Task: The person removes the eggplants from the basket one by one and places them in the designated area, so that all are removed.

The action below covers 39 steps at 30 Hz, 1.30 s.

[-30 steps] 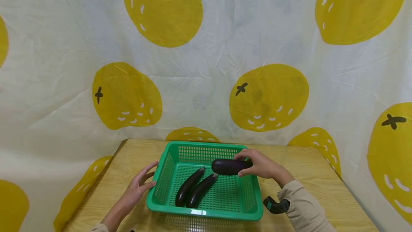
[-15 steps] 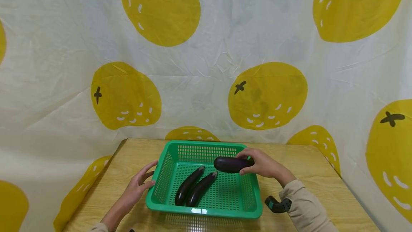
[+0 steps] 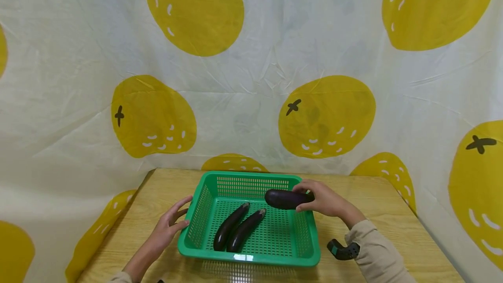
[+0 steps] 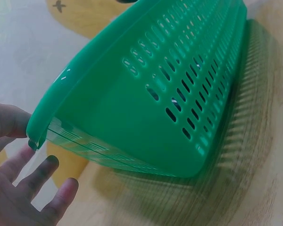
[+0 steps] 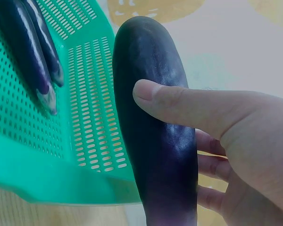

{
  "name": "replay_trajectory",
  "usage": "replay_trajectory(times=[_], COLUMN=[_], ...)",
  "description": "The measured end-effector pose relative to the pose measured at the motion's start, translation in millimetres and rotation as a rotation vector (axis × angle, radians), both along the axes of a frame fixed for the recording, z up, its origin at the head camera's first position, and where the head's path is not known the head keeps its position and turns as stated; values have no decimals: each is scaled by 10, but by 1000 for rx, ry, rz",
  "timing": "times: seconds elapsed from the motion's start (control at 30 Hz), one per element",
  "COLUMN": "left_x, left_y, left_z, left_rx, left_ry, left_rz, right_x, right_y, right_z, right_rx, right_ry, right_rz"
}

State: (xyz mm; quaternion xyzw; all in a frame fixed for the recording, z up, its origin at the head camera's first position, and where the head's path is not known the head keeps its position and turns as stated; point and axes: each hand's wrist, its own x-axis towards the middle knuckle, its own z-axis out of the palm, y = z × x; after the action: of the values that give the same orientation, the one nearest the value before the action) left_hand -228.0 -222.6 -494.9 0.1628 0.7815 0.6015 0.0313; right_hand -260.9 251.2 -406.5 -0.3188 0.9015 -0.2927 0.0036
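Note:
Two dark purple eggplants [image 3: 231,226] [image 3: 246,230] lie side by side on the floor of a green plastic basket [image 3: 220,256], toward its left. A third eggplant [image 3: 284,199] is held level over the basket's right part by my right hand [image 3: 322,198]. In the right wrist view that eggplant [image 5: 153,117] has my thumb [image 5: 174,101] across its near face, with the other fingers behind it. My left hand [image 3: 168,227] is at the basket's left rim. In the left wrist view, its thumb and a finger pinch the rim [image 4: 42,110], while the other fingers spread below.
A wood-grain table [image 3: 397,226] carries the basket. To the basket's right, by my right sleeve [image 3: 379,254], lies a small black curved object [image 3: 342,249]. A pale cloth with a yellow fruit print [image 3: 330,117] hangs behind the table.
My right hand has moved slightly right and up with the eggplant. The left hand, the basket and the two eggplants lying in it stay in place.

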Motion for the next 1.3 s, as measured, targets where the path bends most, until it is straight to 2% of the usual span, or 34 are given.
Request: replay_trajectory(times=[0.33, 0.8, 1.3], left_x=[7, -1, -2], left_y=[0, -14, -10], left_z=[18, 22, 18], left_rx=[5, 7, 2], left_ry=[-12, -29, -15], left_rz=[5, -1, 2], right_x=[-12, -9, -2], right_y=[20, 92, 108], right_z=[-6, -26, -37], right_rx=[6, 27, 11], right_ry=[4, 3, 29], right_rz=[4, -44, -27])
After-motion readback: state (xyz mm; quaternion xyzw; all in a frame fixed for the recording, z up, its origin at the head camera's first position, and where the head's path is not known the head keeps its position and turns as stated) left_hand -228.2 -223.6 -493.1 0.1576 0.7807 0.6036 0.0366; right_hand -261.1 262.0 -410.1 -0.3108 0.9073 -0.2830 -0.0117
